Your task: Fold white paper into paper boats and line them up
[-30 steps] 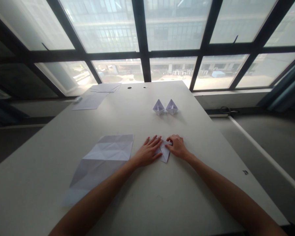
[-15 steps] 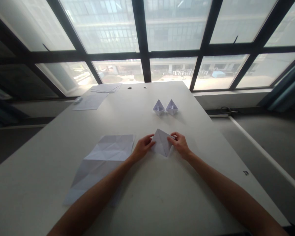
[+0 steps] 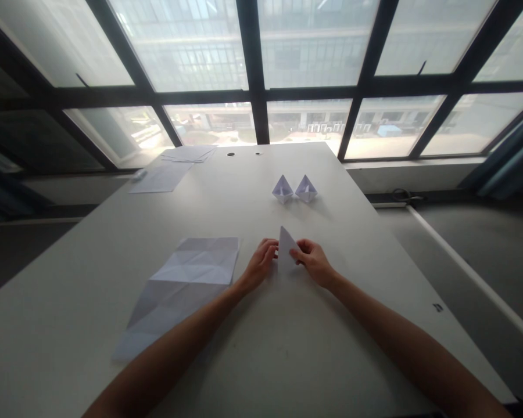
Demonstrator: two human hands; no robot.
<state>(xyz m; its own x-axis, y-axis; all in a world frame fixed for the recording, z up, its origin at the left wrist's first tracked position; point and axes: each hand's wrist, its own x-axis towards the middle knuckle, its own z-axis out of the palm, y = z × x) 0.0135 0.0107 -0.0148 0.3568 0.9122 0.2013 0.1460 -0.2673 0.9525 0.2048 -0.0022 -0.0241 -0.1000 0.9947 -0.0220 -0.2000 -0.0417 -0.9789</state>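
A small piece of folded white paper [image 3: 285, 249] stands on end over the table, showing a narrow pointed side. My right hand [image 3: 311, 260] pinches its right side, thumb on the face towards me. At the paper's left edge is my left hand [image 3: 262, 261], fingers curled against it; their tips are partly hidden. Beyond the hands stand two finished-looking paper boats, a left boat [image 3: 282, 190] and a right boat [image 3: 305, 190], side by side. Left of my left forearm lies a creased, unfolded white sheet [image 3: 187, 264], partly covered by the arm.
The white table [image 3: 331, 342] reaches to the windows. Flat white sheets [image 3: 159, 179] lie at its far left, with a small clear item [image 3: 139, 175] beside them. Two round holes are near the far edge. A white pipe [image 3: 466, 267] runs along the floor at right.
The folded paper has gone from a wide diamond facing me to a narrow, edge-on shape. My left thumb has come off its front face; my right hand still grips it.
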